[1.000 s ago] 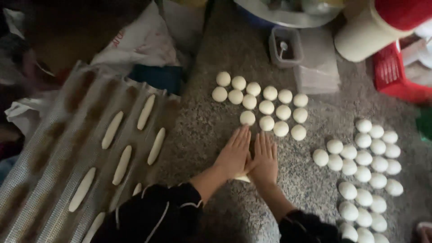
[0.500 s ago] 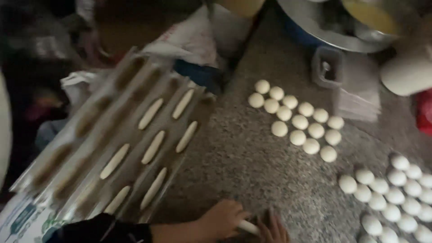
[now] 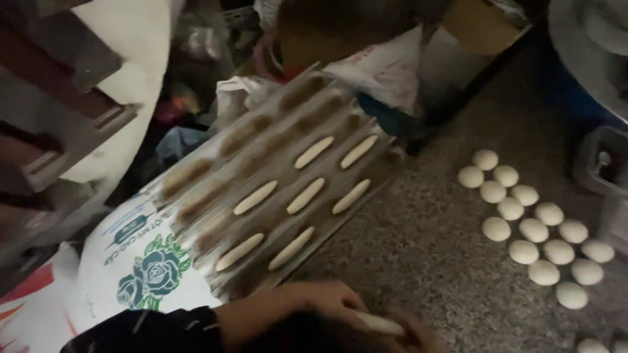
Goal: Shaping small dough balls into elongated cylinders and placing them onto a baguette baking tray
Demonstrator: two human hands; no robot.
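Where the bottom edge cuts the view, a pale rolled dough stick (image 3: 381,323) lies low on the speckled stone desk (image 3: 425,242), caught between both hands. Left hand (image 3: 294,310) lies over its left end, fingers curled loosely down, dark sleeve (image 3: 140,330) behind it. Right hand (image 3: 412,333) is mostly out of frame; only a few fingers show at the stick's right end, touching it. Grip on either side: cannot tell if closed round the dough or just pressing flat, too dark and cropped.

Just above the hands, a corrugated metal baking tray (image 3: 216,163) sits tilted, running from lower left to upper right. Seven shaped dough sticks (image 3: 305,195) lie in its grooves, in three staggered rows toward the near side. Far grooves carry brown baked-on marks, no dough.

Right of the tray, well apart from the hands, round dough balls (image 3: 533,229) sit in a diagonal cluster on the desk, close together, some touching. A few more balls (image 3: 592,345) peek in at the bottom right corner.

Under the tray's left end: white printed sack (image 3: 131,261) with a dark green rose design. Behind the tray: crumpled plastic bags (image 3: 386,65) and clutter, blurred. Far right edge: clear plastic container (image 3: 602,163); grey rounded bowl (image 3: 589,39) at top right, partly cropped.
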